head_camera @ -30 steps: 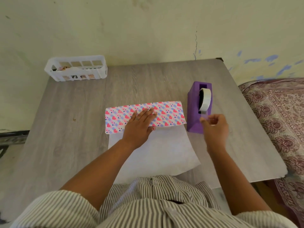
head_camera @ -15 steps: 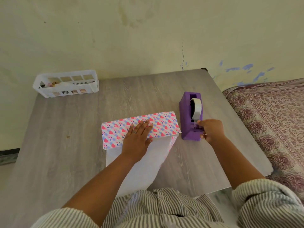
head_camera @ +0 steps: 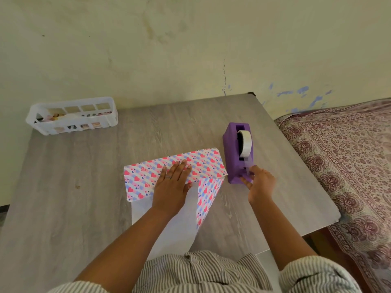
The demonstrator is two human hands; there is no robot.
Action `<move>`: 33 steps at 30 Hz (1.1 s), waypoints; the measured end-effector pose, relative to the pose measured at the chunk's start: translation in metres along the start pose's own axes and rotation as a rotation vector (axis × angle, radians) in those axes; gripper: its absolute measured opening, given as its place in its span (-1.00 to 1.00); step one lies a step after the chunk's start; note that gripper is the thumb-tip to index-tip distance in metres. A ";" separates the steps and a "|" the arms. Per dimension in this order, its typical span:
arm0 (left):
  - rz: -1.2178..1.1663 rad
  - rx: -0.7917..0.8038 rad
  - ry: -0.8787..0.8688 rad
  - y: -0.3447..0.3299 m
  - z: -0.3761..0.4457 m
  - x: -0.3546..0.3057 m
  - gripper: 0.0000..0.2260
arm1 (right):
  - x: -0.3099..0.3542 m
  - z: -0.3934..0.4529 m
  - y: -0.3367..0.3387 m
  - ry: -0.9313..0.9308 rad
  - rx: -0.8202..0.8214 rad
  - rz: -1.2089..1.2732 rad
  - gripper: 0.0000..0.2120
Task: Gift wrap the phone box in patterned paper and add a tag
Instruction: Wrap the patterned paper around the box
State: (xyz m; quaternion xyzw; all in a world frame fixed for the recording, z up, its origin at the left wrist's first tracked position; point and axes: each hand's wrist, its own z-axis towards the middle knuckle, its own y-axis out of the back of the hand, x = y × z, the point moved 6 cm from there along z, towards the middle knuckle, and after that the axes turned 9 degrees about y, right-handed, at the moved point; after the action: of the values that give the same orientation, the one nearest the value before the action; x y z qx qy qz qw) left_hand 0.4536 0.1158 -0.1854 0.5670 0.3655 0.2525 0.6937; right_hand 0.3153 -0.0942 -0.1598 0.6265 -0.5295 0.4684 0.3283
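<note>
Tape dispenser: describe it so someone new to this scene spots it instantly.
On the grey wooden table, look just right of the heart-patterned wrapped box. The tape dispenser is a purple block with a white tape roll; the right hand pinches its tape.

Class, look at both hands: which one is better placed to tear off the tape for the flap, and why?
The right hand: it pinches the tape strip at the purple dispenser. The left hand lies flat on the wrapping paper, pinning the fold.
</note>
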 end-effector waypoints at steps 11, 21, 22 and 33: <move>0.042 -0.069 -0.037 -0.002 0.001 0.000 -0.53 | -0.011 -0.001 0.004 0.001 0.101 -0.151 -0.79; 0.050 -0.171 -0.062 0.001 0.001 -0.001 -0.51 | -0.019 0.001 0.022 0.032 0.094 -0.519 -0.82; 0.046 -0.174 -0.057 0.002 0.001 -0.001 -0.52 | -0.023 -0.003 0.025 0.010 0.121 -0.528 -0.83; 0.038 -0.090 -0.046 0.004 -0.002 -0.001 -0.53 | 0.051 -0.110 -0.071 0.730 0.949 -0.709 -0.77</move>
State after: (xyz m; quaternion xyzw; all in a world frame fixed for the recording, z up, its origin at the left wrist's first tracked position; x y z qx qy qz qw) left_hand 0.4518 0.1171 -0.1815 0.5477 0.3271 0.2687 0.7217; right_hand 0.3577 0.0031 -0.0687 0.6399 0.1131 0.6944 0.3091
